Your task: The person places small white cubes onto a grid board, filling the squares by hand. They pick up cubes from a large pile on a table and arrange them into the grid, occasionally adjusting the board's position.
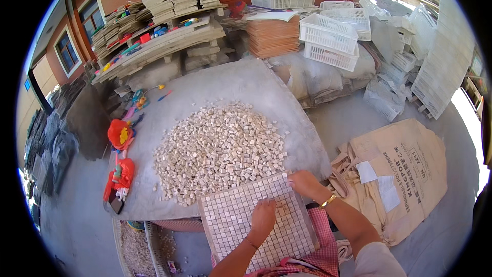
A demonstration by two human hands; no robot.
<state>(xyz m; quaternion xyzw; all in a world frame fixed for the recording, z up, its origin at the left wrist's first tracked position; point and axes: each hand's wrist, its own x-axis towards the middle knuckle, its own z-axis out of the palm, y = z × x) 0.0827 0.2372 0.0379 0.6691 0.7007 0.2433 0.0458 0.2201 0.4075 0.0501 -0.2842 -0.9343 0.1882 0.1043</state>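
Note:
A square grid tray [223,213] leans at the table's near edge, its cells mostly filled with pale stone mosaic tiles. Over its middle, my left hand [263,219] has its fingers bent together and touching the tiles; whatever lies under the fingertips is hidden. My right hand [306,183] is at the tray's far right corner, fingers closed by the rim; anything between them is too small to make out. Beyond the tray a wide heap of small whitish stone cubes [220,146] covers the middle of the table.
The grey table [307,149] carries a red toy figure [121,174] at its left edge. Below stands a bin [134,251] of stone pieces. A tan sack [405,174] lies at right; white crates [329,41] and stacked boards [179,0] stand behind.

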